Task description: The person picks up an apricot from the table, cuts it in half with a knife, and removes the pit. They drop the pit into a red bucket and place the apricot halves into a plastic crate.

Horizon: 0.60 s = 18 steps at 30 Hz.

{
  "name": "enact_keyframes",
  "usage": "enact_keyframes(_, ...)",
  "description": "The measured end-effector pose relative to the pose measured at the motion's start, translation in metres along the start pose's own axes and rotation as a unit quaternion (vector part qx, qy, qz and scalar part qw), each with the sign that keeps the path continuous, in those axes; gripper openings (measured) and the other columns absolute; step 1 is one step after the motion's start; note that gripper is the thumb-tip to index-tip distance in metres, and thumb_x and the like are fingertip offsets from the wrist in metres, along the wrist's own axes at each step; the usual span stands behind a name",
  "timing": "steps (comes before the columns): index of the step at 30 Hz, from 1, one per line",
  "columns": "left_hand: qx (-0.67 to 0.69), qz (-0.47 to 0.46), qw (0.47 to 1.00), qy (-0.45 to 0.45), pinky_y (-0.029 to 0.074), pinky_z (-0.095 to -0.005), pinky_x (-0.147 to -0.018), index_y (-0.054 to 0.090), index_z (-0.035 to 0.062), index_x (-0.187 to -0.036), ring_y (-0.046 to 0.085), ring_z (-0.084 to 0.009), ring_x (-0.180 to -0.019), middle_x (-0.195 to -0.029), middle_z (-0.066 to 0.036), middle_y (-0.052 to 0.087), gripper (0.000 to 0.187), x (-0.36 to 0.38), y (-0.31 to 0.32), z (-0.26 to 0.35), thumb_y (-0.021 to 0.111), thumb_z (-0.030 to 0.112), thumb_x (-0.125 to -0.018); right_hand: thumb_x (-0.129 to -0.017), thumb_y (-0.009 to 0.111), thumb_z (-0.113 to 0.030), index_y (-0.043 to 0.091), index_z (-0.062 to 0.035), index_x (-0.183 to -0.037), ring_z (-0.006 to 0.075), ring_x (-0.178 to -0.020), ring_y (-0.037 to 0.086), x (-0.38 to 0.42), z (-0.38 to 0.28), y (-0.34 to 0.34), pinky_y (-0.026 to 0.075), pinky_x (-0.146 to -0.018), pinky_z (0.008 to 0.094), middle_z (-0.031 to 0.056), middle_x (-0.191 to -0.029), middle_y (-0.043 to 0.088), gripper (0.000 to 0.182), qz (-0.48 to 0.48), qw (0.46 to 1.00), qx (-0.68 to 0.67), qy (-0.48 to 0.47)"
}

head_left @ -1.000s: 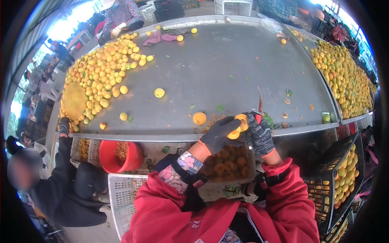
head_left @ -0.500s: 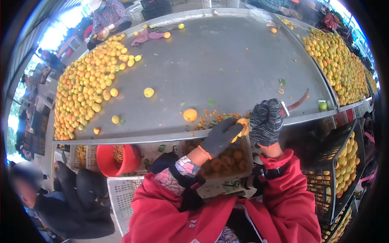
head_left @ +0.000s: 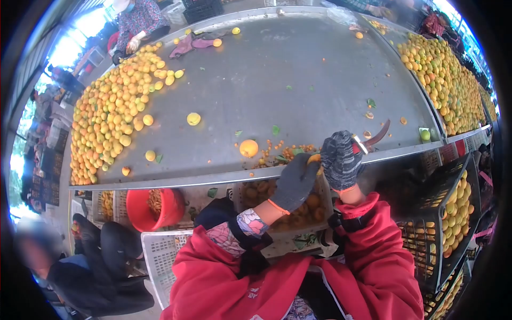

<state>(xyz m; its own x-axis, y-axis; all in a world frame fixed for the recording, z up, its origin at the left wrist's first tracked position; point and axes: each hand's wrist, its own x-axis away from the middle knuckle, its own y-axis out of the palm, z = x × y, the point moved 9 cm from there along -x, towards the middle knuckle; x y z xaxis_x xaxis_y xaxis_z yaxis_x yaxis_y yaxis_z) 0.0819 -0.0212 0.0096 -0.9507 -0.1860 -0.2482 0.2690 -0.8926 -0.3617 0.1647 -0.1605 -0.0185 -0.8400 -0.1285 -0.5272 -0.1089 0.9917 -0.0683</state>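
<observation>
Fruit [head_left: 315, 158] now mostly hidden.
The left hand [head_left: 296, 181], gripping it, covers more than before; the right hand [head_left: 340, 160] stays closed on the knife [head_left: 377, 138], blade pointing right.

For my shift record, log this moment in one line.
Left hand: holding fruit, mostly hidden | Right hand: gripping curved knife | Table: fruit pile at left

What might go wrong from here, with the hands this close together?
The curved knife juts from the right hand, close beside the left hand; a careless turn of the wrist might nick that glove.

The fruit between the hands is mostly hidden, so a slip could go unnoticed.

The scraps lie near the front edge of the table; a sleeve might brush some off.
</observation>
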Motion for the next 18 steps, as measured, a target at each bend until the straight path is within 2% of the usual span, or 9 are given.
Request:
enact_keyframes(3, 0.013, -0.005, 1.000, -0.018, 0.049, -0.0385, -0.068, 0.056, -0.0027, -0.110, 0.065, -0.0298, -0.077, -0.087, -0.018, 0.061, 0.032, 0.002, 0.002, -0.007, 0.055, 0.026, -0.097, -0.084, 0.064, 0.005, 0.050, 0.0038, -0.131, 0.0243, -0.099, 0.064, -0.006, 0.011, -0.006, 0.053, -0.084, 0.0369, 0.0140, -0.117, 0.063, 0.049, -0.039, 0.999, 0.006, -0.002)
enact_keyframes(4, 0.031, -0.017, 0.998, -0.046, 0.049, -0.0389, -0.068, 0.056, -0.0028, -0.110, 0.064, -0.0305, -0.078, -0.088, -0.018, 0.061, 0.032, 0.003, 0.004, -0.011, 0.055, 0.026, -0.097, -0.083, 0.064, 0.006, 0.051, 0.0032, -0.131, 0.0241, -0.098, 0.064, -0.003, 0.005, -0.004, 0.053, -0.084, 0.0368, 0.0137, -0.115, 0.063, 0.049, -0.029, 0.992, 0.117, -0.045)
enact_keyframes(7, 0.069, -0.041, 0.992, -0.101, 0.048, -0.0391, -0.067, 0.055, -0.0027, -0.110, 0.064, -0.0299, -0.084, -0.092, -0.018, 0.061, 0.031, 0.003, 0.010, -0.019, 0.056, 0.025, -0.097, -0.082, 0.065, 0.006, 0.051, 0.0012, -0.131, 0.0241, -0.093, 0.063, 0.008, 0.037, 0.005, 0.052, -0.084, 0.0370, 0.0116, -0.109, 0.063, 0.051, 0.031, 0.960, -0.263, 0.090)
enact_keyframes(8, 0.076, -0.054, 0.989, -0.116, 0.049, -0.0386, -0.067, 0.055, -0.0026, -0.112, 0.064, -0.0288, -0.086, -0.094, -0.018, 0.061, 0.031, 0.004, 0.011, -0.021, 0.056, 0.025, -0.097, -0.084, 0.065, 0.004, 0.051, 0.0003, -0.132, 0.0238, -0.092, 0.063, 0.003, 0.024, -0.004, 0.052, -0.082, 0.0376, 0.0112, -0.107, 0.063, 0.050, 0.011, 0.999, -0.031, 0.017)
enact_keyframes(11, 0.094, -0.102, 0.977, -0.160, 0.052, -0.0361, -0.069, 0.054, -0.0022, -0.116, 0.064, -0.0246, -0.091, -0.104, -0.018, 0.061, 0.031, 0.003, 0.004, -0.009, 0.057, 0.022, -0.097, -0.094, 0.062, -0.016, 0.059, -0.0089, -0.108, 0.0173, -0.069, 0.056, -0.016, 0.022, -0.009, 0.047, -0.061, 0.0327, 0.0030, -0.082, 0.058, 0.015, 0.041, 0.985, -0.133, 0.098)
enact_keyframes(13, 0.002, -0.134, 0.990, 0.051, 0.054, -0.0358, -0.075, 0.054, -0.0006, -0.120, 0.064, -0.0269, -0.094, -0.111, -0.017, 0.059, 0.031, -0.002, 0.000, 0.004, 0.059, 0.018, -0.095, -0.097, 0.060, -0.023, 0.058, -0.0133, -0.092, 0.0136, -0.059, 0.049, -0.023, 0.002, 0.019, 0.041, -0.052, 0.0287, -0.0016, -0.070, 0.051, 0.011, 0.031, 0.795, -0.569, 0.210)
enact_keyframes(14, -0.043, -0.148, 0.976, 0.156, 0.055, -0.0357, -0.078, 0.054, 0.0002, -0.122, 0.064, -0.0281, -0.095, -0.114, -0.017, 0.058, 0.032, 0.001, 0.000, 0.012, 0.060, 0.016, -0.094, -0.097, 0.061, -0.024, 0.050, -0.0161, -0.079, 0.0097, -0.053, 0.042, -0.026, -0.009, 0.019, 0.035, -0.048, 0.0244, -0.0058, -0.062, 0.042, 0.023, 0.072, 0.818, -0.523, 0.229)
enact_keyframes(17, 0.220, -0.223, 0.941, -0.127, 0.056, -0.0370, -0.083, 0.054, 0.0022, -0.125, 0.063, -0.0312, -0.102, -0.122, -0.018, 0.055, 0.040, -0.003, 0.006, -0.019, 0.065, 0.006, -0.087, -0.097, 0.061, -0.022, 0.051, -0.0161, -0.082, 0.0086, -0.054, 0.042, -0.030, -0.021, 0.013, 0.035, -0.048, 0.0248, -0.0058, -0.062, 0.042, 0.019, 0.064, 0.820, -0.510, 0.250)
enact_keyframes(18, 0.282, -0.224, 0.911, -0.202, 0.056, -0.0377, -0.085, 0.054, 0.0026, -0.125, 0.063, -0.0322, -0.104, -0.124, -0.018, 0.055, 0.043, -0.002, 0.007, -0.029, 0.067, 0.004, -0.084, -0.097, 0.062, -0.021, 0.059, -0.0111, -0.087, 0.0081, -0.060, 0.050, -0.034, -0.027, 0.005, 0.041, -0.053, 0.0249, -0.0046, -0.066, 0.052, 0.014, 0.035, 0.869, -0.429, 0.243)
